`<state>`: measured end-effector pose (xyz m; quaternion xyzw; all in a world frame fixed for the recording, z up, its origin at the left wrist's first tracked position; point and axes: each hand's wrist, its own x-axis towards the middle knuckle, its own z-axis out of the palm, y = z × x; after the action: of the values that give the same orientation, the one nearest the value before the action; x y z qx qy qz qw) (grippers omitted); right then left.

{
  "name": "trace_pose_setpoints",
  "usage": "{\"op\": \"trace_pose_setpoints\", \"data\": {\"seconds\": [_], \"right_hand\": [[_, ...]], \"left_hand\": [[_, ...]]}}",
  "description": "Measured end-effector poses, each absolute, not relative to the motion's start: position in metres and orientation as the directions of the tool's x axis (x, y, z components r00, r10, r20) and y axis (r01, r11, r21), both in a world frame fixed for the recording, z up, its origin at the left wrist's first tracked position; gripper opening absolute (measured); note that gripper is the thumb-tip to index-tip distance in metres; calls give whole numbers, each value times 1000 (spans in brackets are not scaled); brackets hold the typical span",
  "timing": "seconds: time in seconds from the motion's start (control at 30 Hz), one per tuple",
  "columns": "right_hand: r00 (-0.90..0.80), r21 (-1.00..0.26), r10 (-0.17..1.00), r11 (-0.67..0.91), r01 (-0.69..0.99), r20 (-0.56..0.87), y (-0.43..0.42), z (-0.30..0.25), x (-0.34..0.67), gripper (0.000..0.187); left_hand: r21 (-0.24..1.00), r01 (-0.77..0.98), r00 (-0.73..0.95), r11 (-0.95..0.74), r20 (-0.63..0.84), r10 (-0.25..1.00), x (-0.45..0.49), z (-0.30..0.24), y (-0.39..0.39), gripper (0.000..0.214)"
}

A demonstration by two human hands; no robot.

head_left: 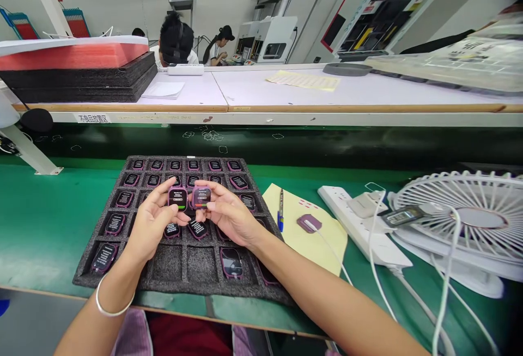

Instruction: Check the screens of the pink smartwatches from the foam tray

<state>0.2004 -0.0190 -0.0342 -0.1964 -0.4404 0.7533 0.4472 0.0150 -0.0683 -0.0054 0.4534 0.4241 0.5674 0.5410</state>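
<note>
Head view: left hand (150,221) holds watch (177,197), text illegible; label (92,118) reads "不良品放置区"

On my right I have a fan (484,218), a power strip (355,229) beside it, and a pen (281,206) on yellow paper (291,213). Foam (81,83) (red over black) sits on the shelf (249,93) ahead of me.

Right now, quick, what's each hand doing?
Left hand: closed, holding a purple-edged watch between thumb and fingers.
Right hand: closed, holding a second watch the same way.
</note>
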Motion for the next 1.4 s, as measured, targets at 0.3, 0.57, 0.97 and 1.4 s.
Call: {"op": "trace_pose_setpoints", "data": {"seconds": [0.3,0.57,0.97,1.4], "right_hand": [[-536,-845,838,-210,-491,104,-23,-35,199,45],[-531,-857,841,-192,-479,108,-24,-34,199,46],[-510,-865,851,-161,-475,122,-24,-34,198,45],[-515,-873,837,-101,-477,184,-22,-42,197,47]], "left_hand": [[973,-200,-18,-113,111,994,14,-10,-68,54],[984,-145,-30,-102,99,995,15,-12,-67,52],[987,-131,-13,-94,93,996,15,-13,-68,57],[982,-148,-15,-118,117,993,15,-14,-66,54]]}}
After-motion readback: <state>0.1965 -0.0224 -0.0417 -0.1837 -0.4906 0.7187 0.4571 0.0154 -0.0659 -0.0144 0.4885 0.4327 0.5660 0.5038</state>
